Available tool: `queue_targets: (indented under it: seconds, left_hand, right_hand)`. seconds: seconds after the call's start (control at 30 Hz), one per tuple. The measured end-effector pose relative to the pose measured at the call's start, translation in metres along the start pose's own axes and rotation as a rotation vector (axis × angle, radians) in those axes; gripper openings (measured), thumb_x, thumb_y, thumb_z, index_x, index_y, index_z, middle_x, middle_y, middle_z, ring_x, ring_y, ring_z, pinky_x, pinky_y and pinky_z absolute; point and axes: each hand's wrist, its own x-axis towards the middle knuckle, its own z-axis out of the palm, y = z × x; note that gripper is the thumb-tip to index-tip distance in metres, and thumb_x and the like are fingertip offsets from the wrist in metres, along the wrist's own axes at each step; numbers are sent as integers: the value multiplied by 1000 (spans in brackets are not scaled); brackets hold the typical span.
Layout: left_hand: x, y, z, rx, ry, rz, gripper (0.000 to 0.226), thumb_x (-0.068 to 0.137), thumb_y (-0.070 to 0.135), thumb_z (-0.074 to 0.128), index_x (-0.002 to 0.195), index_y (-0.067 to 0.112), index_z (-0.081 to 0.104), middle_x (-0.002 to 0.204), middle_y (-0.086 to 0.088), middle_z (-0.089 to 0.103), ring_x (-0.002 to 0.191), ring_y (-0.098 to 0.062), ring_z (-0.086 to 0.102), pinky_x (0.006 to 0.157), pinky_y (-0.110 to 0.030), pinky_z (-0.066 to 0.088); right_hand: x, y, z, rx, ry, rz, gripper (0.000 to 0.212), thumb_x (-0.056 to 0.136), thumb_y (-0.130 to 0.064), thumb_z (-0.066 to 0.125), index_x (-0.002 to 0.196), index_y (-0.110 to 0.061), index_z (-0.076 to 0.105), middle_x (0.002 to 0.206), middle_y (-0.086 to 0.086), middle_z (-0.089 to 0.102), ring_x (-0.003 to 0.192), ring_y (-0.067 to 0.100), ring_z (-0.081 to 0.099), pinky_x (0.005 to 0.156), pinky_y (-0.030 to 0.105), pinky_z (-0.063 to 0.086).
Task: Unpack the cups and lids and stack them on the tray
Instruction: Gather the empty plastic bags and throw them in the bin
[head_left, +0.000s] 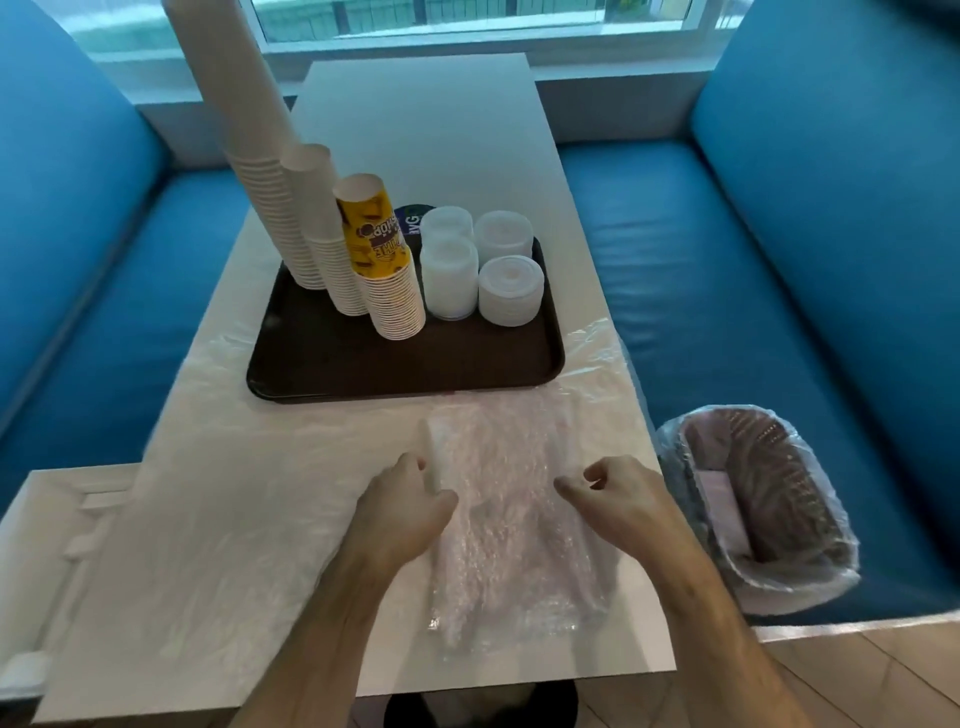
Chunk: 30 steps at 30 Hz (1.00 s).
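left hand (402, 506) | curled, pinching clear plastic wrap (498, 509) (crumpled) | right hand (621, 493) | curled, gripping same wrap

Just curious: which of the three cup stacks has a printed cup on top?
The shortest, nearest cup stack: its top cup is yellow; the other two are plain white.

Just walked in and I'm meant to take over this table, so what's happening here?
A person is dealing with clear plastic wrapping spread on the white table. The left hand pinches its edge; the right hand is curled at its other side, though its hold is unclear. On the brown tray stand three cup stacks and four lid stacks. A lined bin sits on the blue bench beside the table.
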Motion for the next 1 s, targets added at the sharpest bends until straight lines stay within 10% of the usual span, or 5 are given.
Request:
queue_targets:
  seconds: [0.23,1.0]
  left_hand:
    - [8,0,1,-30,-48,70,19,93,11,63,102,25,53,99,2,65,90,-17,66,86,-38,59]
    - [25,-9,3,-56,17,134,8,95,24,65,92,17,64,83,2,68,70,-13,68,54,-23,53]
  right_hand:
    - [-1,-10,13,0,16,58,27,84,-37,73,79,-11,69,80,6,69,70,17,65,59,27,49]
    - [8,-4,24,402,-44,71,8,88,-17,74,86,-9,72,83,4,71,75,16,68,62,25,50]
